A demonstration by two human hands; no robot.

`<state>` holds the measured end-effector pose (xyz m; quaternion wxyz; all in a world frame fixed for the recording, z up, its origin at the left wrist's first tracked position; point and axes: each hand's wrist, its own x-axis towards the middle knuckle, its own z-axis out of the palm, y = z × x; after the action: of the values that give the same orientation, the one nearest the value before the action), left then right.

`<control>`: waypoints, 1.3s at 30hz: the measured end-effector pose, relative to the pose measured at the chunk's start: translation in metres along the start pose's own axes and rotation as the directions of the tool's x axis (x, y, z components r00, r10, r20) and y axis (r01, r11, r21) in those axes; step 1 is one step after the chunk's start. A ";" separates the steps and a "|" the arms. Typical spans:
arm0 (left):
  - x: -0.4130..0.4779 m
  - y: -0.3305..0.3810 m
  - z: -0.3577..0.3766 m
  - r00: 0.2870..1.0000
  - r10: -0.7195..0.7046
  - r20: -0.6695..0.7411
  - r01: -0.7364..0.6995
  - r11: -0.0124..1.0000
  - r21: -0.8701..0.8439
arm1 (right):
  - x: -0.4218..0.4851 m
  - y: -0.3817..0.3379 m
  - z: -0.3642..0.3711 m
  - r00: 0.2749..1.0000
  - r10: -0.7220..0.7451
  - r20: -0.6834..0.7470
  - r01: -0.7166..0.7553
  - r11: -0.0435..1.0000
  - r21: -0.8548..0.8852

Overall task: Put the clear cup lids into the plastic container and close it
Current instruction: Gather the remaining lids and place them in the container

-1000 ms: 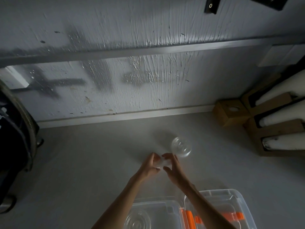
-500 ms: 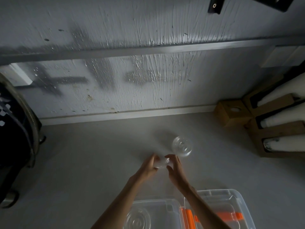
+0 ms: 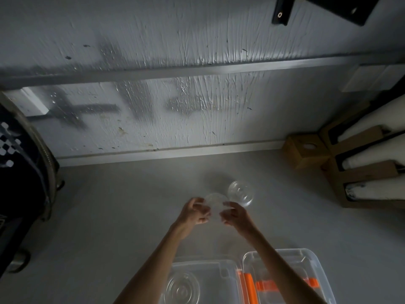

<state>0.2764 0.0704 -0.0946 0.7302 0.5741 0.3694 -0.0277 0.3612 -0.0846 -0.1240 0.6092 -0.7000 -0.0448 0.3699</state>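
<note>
**Both hands hold one clear lid above the grey surface**

The big flat grey surface [image 3: 109,227] runs up to a rough white wall. At the near edge sits the clear plastic container [image 3: 210,279], open, with one round clear lid [image 3: 183,289] already lying in it. Just to its right lies the clear container cover with orange clips [image 3: 306,270], off the box.

Farther away, near the middle, stands a small stack of clear cup lids [image 3: 241,193] on the surface.

The left hand [image 3: 194,212] and the right hand [image 3: 235,213] meet just in front of that stack. Together they pinch a thin round clear lid [image 3: 215,202] by its two side edges. Each grip is closed on this lid. The lid looks tilted up, with its flat face toward the camera.

The container lies straight back from the hands, close to the body and under the arms. It sits a bit to the left, so the left hand is nearer to it. I think the lid must come back and down to land on the lid already inside.
</note>
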 end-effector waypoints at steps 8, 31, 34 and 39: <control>-0.046 0.038 0.002 0.988 -0.012 0.153 0.050 0.968 -0.247 | -0.059 -0.064 -0.010 0.990 0.094 0.105 -0.126 0.927 0.354; -0.225 -0.077 -0.079 0.703 0.613 -0.360 -0.365 0.746 0.557 | -0.232 -0.013 0.065 0.918 0.396 -0.001 -0.396 0.918 -0.012; -0.225 -0.104 -0.074 0.702 0.660 -0.267 -0.377 0.662 0.648 | -0.212 0.021 0.084 0.914 0.397 -0.084 -0.405 0.907 -0.118; -0.230 -0.120 -0.061 0.723 0.667 -0.181 -0.322 0.557 0.766 | -0.155 0.077 0.109 0.922 0.344 -0.179 -0.383 0.877 -0.291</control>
<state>0.0230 -0.0063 -0.0658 0.3309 0.8728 0.3071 0.1853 0.1564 -0.0942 -0.1190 0.4084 -0.8067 0.0655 0.4221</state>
